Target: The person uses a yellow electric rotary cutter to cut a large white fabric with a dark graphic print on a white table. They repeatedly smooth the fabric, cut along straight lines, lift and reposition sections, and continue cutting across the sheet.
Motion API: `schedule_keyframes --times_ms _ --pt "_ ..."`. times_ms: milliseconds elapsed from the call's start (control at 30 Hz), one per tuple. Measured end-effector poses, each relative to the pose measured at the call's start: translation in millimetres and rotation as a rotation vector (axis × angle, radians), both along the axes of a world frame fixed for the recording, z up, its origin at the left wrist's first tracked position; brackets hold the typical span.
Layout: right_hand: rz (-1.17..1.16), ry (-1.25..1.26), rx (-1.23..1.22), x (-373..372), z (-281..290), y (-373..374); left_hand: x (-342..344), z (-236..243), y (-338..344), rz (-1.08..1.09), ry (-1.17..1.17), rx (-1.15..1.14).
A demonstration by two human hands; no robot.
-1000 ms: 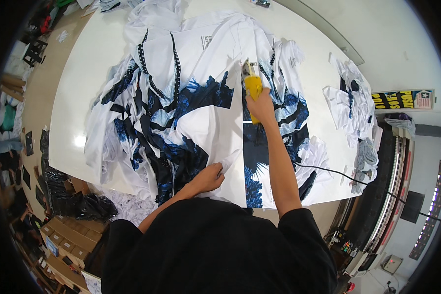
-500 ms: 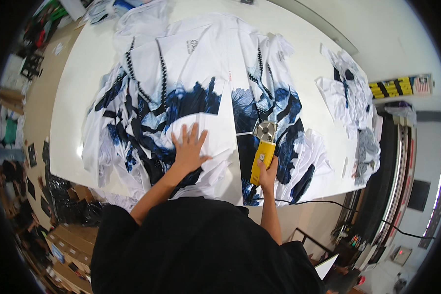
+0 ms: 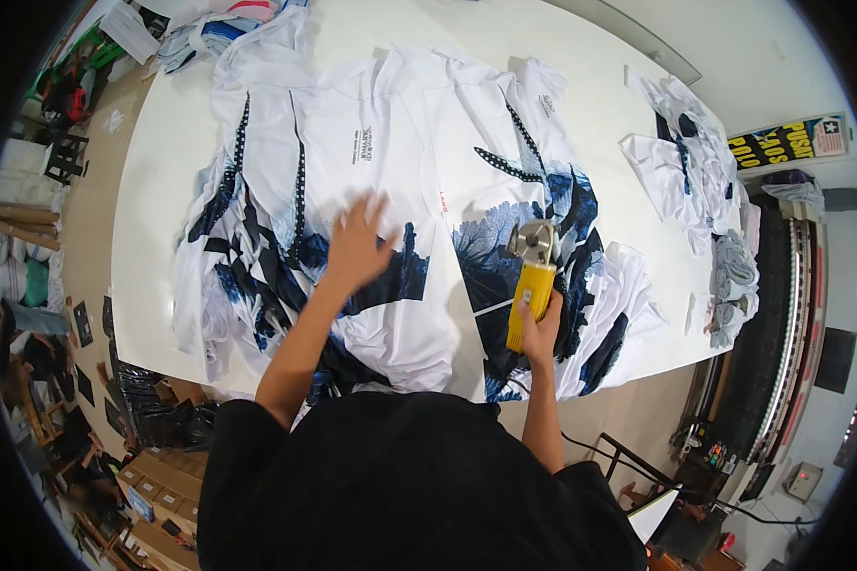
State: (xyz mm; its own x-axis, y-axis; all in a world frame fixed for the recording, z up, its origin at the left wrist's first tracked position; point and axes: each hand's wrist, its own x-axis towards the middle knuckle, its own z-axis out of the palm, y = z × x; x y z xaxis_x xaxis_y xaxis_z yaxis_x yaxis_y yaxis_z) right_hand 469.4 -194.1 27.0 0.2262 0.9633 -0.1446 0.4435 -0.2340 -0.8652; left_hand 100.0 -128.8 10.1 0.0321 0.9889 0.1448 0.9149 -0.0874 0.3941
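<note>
A yellow electric rotary cloth cutter (image 3: 530,300) with a round metal head is gripped in my right hand (image 3: 543,328). Its head is over the right printed fabric panel (image 3: 495,252), which is white with a dark blue tree pattern; I cannot tell whether it touches. My left hand (image 3: 360,247), fingers spread, is over the left fabric panel (image 3: 390,181), white with a dark blue lower band. Whether that palm rests on the cloth is unclear. Between the dark parts of the panels runs a white strip (image 3: 450,324). Bunched printed cloth (image 3: 248,247) flanks the left panel.
The white table (image 3: 143,238) carries folded garments (image 3: 200,43) at the far left and crumpled white and blue cloth (image 3: 681,157) at the right. A black cord (image 3: 581,443) trails from the cutter past the table's near edge. Cardboard boxes (image 3: 157,485) stand at lower left.
The printed panels have slid toward me. My left hand has moved slightly farther up over the cloth. My right hand and the cutter have shifted slightly to the right.
</note>
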Motion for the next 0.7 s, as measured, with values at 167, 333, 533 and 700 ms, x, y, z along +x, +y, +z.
schedule_keyframes --times_ms 167,333,533,700 --pt "0.01 0.027 -0.013 -9.4 -6.5 31.6 -128.7 -66.6 56.3 0.491 0.268 0.032" --pt "-0.02 0.058 -0.028 3.8 -23.1 16.2 -179.7 -94.8 0.5 0.543 0.172 0.074" --pt "-0.03 0.044 -0.032 5.6 -15.6 7.4 -157.3 -67.2 -38.1 0.661 0.106 -0.184" --pt "0.017 -0.033 -0.049 -3.1 7.0 -4.1 -68.3 -35.9 -30.4 0.458 0.367 0.001"
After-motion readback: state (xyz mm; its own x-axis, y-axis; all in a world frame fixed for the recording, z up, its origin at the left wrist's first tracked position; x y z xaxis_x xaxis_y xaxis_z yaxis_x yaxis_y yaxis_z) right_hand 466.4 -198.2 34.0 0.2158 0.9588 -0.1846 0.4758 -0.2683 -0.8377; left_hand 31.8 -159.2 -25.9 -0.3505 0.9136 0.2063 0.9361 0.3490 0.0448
